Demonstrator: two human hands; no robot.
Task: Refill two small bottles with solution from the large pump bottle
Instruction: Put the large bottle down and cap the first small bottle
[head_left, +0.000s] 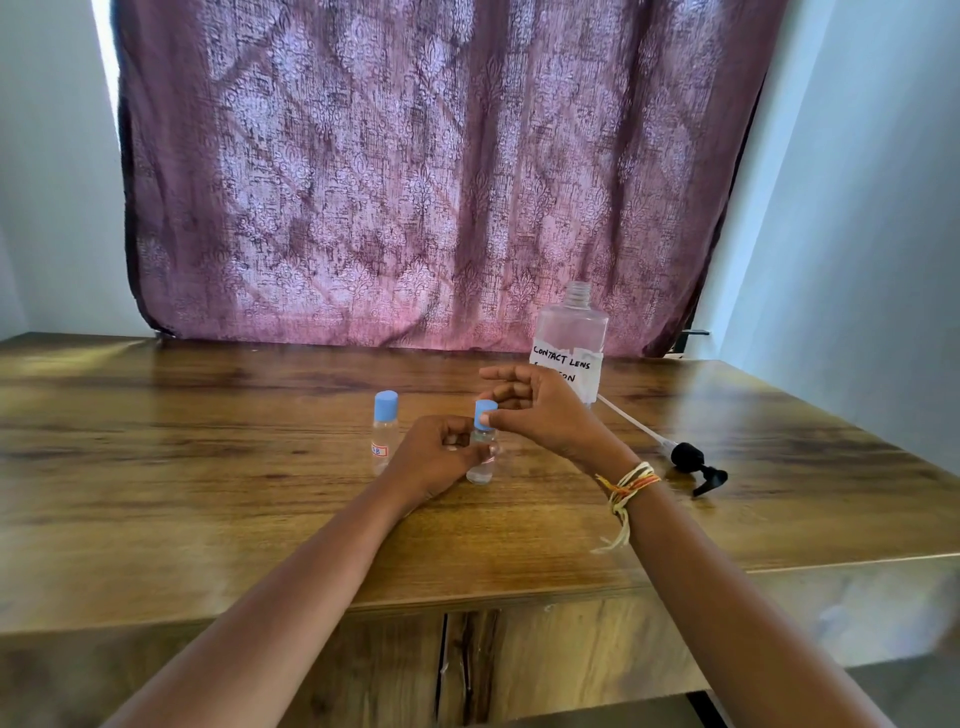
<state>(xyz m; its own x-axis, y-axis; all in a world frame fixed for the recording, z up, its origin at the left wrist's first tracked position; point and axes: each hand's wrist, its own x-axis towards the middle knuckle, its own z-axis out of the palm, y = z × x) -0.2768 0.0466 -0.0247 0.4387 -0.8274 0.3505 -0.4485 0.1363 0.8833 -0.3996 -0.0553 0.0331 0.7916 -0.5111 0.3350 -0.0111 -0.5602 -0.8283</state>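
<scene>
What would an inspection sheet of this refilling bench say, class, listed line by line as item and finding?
Surface: brown wood-grain table, glossy, no spill visible.
Job's things: large clear plastic bottle with handwritten label upright at the back, pump removed; black pump head with white tube lying on the table to its right; two small clear bottles with blue caps, the left one standing free, the right one held.
Clutter: nothing seen.
Hands: left hand grips the right bottle's body; right hand pinches its blue cap.
Cables: nothing seen.
Surroundings: purple patterned curtain behind, pale walls on both sides.
</scene>
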